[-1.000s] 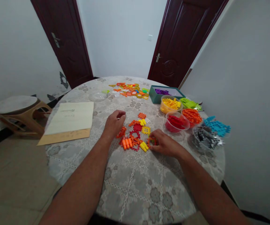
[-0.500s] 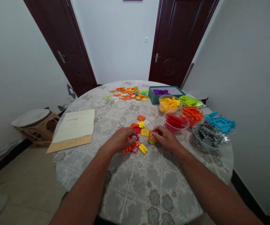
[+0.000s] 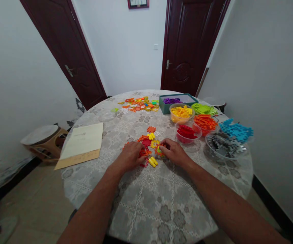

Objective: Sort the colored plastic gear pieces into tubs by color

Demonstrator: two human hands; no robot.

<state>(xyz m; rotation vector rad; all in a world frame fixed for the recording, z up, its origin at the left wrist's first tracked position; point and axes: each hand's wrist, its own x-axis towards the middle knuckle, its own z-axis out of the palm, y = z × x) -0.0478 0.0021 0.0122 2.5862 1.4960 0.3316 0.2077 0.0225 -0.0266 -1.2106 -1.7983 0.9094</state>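
Note:
Joined plastic building pieces lie flat on the table between my hands. My left hand curls over the left side, its fingers on an orange building piece; its palm hides part of the assembly. At the right end my right hand pinches an orange and green building piece. Between them are a dark red building piece and a yellow window-shaped piece. Small yellow pieces stick out at the near side. A loose orange square piece lies just beyond.
Tubs of yellow, red, orange and grey pieces stand at the right, with blue pieces beside them. A green box and a loose pile are farther back. Paper lies left.
The view has tilted up slightly. My left hand has shifted a little over the orange piece by its fingers. My right hand stays at the orange and green piece.

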